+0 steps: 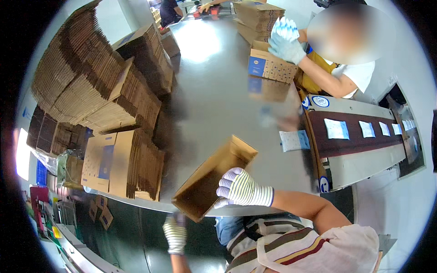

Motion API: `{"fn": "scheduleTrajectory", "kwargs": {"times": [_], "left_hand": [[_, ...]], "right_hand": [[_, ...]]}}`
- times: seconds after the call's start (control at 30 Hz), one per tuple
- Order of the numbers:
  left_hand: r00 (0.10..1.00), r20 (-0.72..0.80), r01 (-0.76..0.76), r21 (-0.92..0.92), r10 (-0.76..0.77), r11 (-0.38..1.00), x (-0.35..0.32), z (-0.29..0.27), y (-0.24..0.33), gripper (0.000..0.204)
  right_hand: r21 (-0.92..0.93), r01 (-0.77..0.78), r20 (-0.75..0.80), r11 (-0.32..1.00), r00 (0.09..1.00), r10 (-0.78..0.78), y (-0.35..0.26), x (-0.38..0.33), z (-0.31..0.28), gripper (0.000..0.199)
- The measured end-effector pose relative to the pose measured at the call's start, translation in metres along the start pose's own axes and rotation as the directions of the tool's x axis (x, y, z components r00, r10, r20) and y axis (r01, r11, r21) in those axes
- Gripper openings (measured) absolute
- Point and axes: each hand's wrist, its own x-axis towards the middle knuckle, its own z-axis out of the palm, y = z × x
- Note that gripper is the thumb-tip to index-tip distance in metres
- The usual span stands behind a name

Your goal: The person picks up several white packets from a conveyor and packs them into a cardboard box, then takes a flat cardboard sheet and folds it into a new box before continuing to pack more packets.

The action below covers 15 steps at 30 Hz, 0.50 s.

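An open brown cardboard box (200,182) sits at an angle on the metal table, its near corner reaching past the front edge. My right hand (243,187), in a white striped glove with purple fingertips, is closed over the box's right-hand wall, fingers on top and thumb lower down. My left hand (175,232), gloved alike, is just below the box's near left corner. Its fingers are smeared by motion, so I cannot tell whether it touches the box. What lies in the box, if anything, is partly hidden by my right hand.
Tall stacks of flattened cartons (109,100) line the table's left side. On the right, a conveyor (355,141) carries white-and-blue packets; one packet (294,140) lies at its table end. Across from me, a co-worker's gloved hands (287,43) hold several packets above another carton (271,66).
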Motion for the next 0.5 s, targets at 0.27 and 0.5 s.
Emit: {"fn": "scheduleTrajectory", "kwargs": {"times": [0.27,0.5], "left_hand": [[0.617,0.183,-0.740,0.466,0.766,0.485,0.014,-0.030,0.072,0.078],[0.521,-0.061,-0.848,0.077,0.851,0.525,0.028,-0.022,0.059,0.057]], "right_hand": [[0.343,-0.007,-0.128,0.939,0.990,0.055,0.043,0.022,0.037,0.035],[0.377,0.029,-0.240,0.926,0.968,0.067,0.038,0.048,0.031,0.042]]}}
